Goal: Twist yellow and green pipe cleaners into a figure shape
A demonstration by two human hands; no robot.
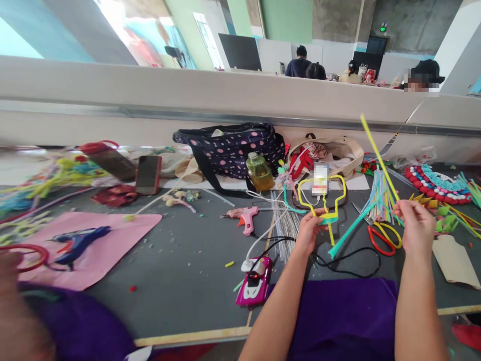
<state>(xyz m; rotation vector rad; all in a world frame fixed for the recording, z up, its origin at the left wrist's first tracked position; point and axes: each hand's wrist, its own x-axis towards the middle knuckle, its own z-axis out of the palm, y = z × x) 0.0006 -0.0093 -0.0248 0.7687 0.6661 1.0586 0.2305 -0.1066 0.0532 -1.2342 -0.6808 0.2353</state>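
My left hand point(308, 231) pinches the yellow pipe-cleaner frame point(329, 218) at its stem, so the looped shape stands just above my fingers. My right hand point(413, 228) is closed on the lower end of a long yellow pipe cleaner point(379, 158), which slants up and away to the left. Between my hands, scissors point(383, 235) lie on the grey table point(180, 250); a polka-dot bag point(233, 148) sits beyond my left hand against a low wall point(225, 95).

Bottle point(259, 173) is set before the bag point(233, 148); phone point(148, 174) is propped left of it. Pipe-cleaner loop point(329, 216) is held between glue gun point(244, 218) and scissors point(382, 236), over the table point(180, 271).
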